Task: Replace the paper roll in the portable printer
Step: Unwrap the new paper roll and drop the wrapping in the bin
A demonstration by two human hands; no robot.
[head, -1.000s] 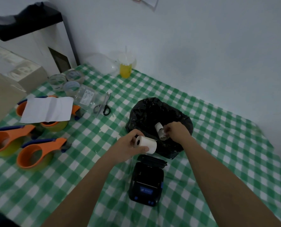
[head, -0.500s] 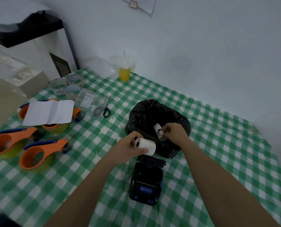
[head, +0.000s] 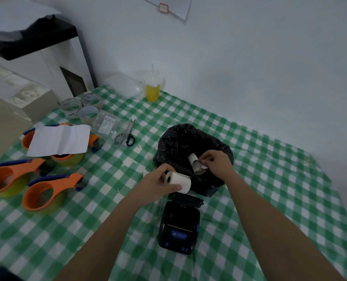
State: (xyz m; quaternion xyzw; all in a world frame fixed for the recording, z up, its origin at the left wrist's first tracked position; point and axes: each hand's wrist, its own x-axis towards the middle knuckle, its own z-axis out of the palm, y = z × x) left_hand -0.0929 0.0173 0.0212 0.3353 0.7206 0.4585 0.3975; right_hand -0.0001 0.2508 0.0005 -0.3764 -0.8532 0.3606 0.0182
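A black portable printer [head: 178, 227] lies on the green checked tablecloth with its lid open toward the far side. Just beyond it, my left hand [head: 158, 184] grips a full white paper roll [head: 178, 181], held on its side above the table. My right hand [head: 217, 162] reaches over the black bin bag [head: 174, 147] and pinches a small scrap beside the crumpled used paper rolls [head: 197, 164] lying in the bag. Whether the fingers touch those rolls I cannot tell.
Three orange tape dispensers [head: 47, 192] sit at the left, one under a white sheet of paper [head: 59, 139]. Scissors [head: 126, 134], clear tape rolls [head: 78, 107] and a yellow drink cup [head: 152, 88] stand farther back. A white cabinet [head: 37, 57] borders the table's left corner.
Both hands stay almost where they were. The right hand's fingers have shifted slightly over the rolls in the bag. The camera has tipped a little.
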